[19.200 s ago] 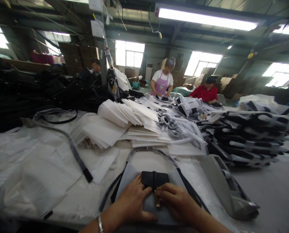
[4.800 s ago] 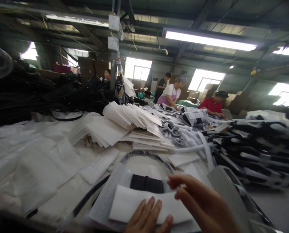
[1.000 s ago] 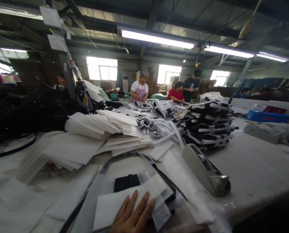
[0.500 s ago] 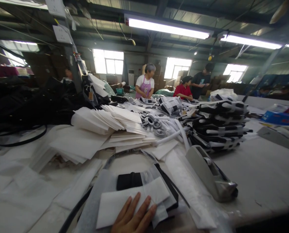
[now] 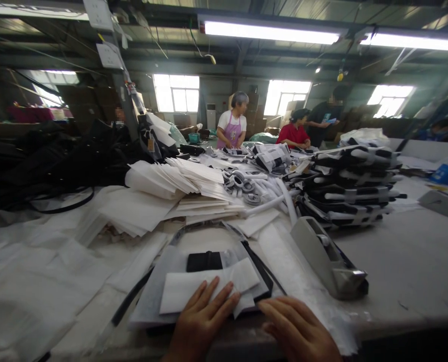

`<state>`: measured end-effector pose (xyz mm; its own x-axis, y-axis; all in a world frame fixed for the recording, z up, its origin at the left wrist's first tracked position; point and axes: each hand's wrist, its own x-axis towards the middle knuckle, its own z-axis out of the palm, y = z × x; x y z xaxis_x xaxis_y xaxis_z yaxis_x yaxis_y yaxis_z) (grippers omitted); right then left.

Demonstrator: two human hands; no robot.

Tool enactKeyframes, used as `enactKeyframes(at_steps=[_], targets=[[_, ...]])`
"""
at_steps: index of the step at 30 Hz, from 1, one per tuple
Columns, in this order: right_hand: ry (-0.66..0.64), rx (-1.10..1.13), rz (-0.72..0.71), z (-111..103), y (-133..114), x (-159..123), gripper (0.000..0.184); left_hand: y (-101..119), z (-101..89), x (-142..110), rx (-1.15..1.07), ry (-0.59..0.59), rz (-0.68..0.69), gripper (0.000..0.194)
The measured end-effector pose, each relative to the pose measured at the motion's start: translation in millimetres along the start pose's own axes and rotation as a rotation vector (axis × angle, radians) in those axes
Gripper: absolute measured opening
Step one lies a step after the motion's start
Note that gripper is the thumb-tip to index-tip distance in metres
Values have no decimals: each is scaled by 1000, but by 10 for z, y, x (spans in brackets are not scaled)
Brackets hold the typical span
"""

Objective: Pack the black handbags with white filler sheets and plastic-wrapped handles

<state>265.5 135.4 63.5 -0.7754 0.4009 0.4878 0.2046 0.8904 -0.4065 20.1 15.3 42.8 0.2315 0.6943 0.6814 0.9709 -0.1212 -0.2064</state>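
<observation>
In front of me lies a black bag (image 5: 263, 281) with a long handle (image 5: 133, 294), partly covered by a translucent white sheet (image 5: 148, 301). A small black piece with a band (image 5: 205, 261) shows on top of it. My left hand (image 5: 205, 311) rests flat on a folded white packing sheet (image 5: 179, 291) over the bag, fingers spread. At the bag's lower right corner is my right hand (image 5: 299, 327), its fingers stretched out and lying side by side. I cannot tell whether its fingertips touch the bag.
A grey tape dispenser (image 5: 322, 261) stands right of the bag. Stacked white sheets (image 5: 194, 181) and grey-white rolls (image 5: 242, 186) lie behind. Wrapped black bags (image 5: 352, 193) are piled at right, with black bags (image 5: 50, 156) at left. Several people (image 5: 233, 123) are across the table.
My right hand has come into view at the bag's lower right corner. My left hand stays on the folded white sheet. The whole view has shifted slightly.
</observation>
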Motion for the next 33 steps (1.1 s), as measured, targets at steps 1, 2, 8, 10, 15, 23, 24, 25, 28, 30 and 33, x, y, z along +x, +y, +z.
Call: enactKeyframes(at_steps=[1,2,8,10,15,23,24,25,28,30,33], targets=[[47,-93,-118,3,-14,144,39,-1,2,-7,2,-8,4,39],[79,-169,-196,10,-43,280,37,-2,7,-15,5,-18,9,40],[93,-212,-348,58,-190,620,20,0,49,-43,3,1,0,41],[132,-208,-380,53,-194,574,21,1,50,-39,8,23,-7,41],[103,-283,-476,-6,-265,415,25,-1,50,-42,10,64,-12,39],[-37,-232,-419,-133,-303,343,17,9,41,-79,0,-25,-7,41],[-14,-217,-389,-146,-295,371,17,10,43,-80,-1,-34,-4,41],[17,-209,-366,-150,-287,408,17,12,46,-82,-1,-39,-1,42],[78,-230,-350,-100,-252,542,14,21,72,-91,-1,-51,-1,44],[41,-241,-355,-24,-220,612,14,27,91,-92,-12,-30,-22,45],[12,-246,-358,99,-165,650,18,25,99,-76,-36,3,-38,44]])
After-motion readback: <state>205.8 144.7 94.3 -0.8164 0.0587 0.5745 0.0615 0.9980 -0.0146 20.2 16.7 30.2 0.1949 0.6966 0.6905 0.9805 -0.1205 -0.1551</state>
